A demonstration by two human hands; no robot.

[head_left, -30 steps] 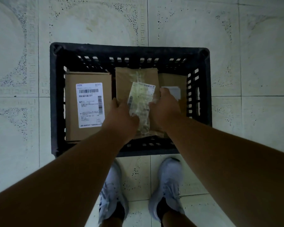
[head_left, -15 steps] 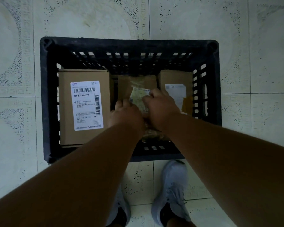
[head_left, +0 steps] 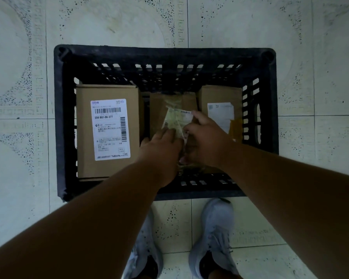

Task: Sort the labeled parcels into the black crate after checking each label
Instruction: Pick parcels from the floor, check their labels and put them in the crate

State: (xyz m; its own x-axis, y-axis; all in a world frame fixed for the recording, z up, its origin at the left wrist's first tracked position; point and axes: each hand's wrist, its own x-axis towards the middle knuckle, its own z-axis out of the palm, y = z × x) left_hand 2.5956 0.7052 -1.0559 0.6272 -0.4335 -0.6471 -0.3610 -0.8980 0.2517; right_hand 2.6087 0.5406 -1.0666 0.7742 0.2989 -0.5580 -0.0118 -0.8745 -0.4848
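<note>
The tiled floor (head_left: 330,57) carries a black crate (head_left: 163,53) with slotted walls, standing directly ahead of the person's grey shoes (head_left: 214,238).

Inside the crate, a large box (head_left: 85,137) fills the left side, its white label (head_left: 110,128) face up and readable. A smaller box (head_left: 220,95) stands against the right wall, its label partly hidden by the right hand. Between them sits a middle parcel (head_left: 159,109), brown, with a crumpled taped label (head_left: 177,119) on top.

Both hands are down in the gap between the boxes. The left hand (head_left: 159,150) rests on the near end of the middle parcel, fingers curled over its top. The right hand (head_left: 204,141) presses on its right side, fingertips on the label's edge. Whether either grip closes under the parcel cannot be told; the undersides are hidden.

Judgement: the step in hand is seating this parcel in the centre slot. To do it well:
- Lower it level, not corner first, as the slot looks tight.
- Keep the label facing up.
- Draw the fingers out sideways before letting go fully, so they are not pinched against the neighbours.
- Avoid dragging on the loose label, which looks likely to peel.
</note>
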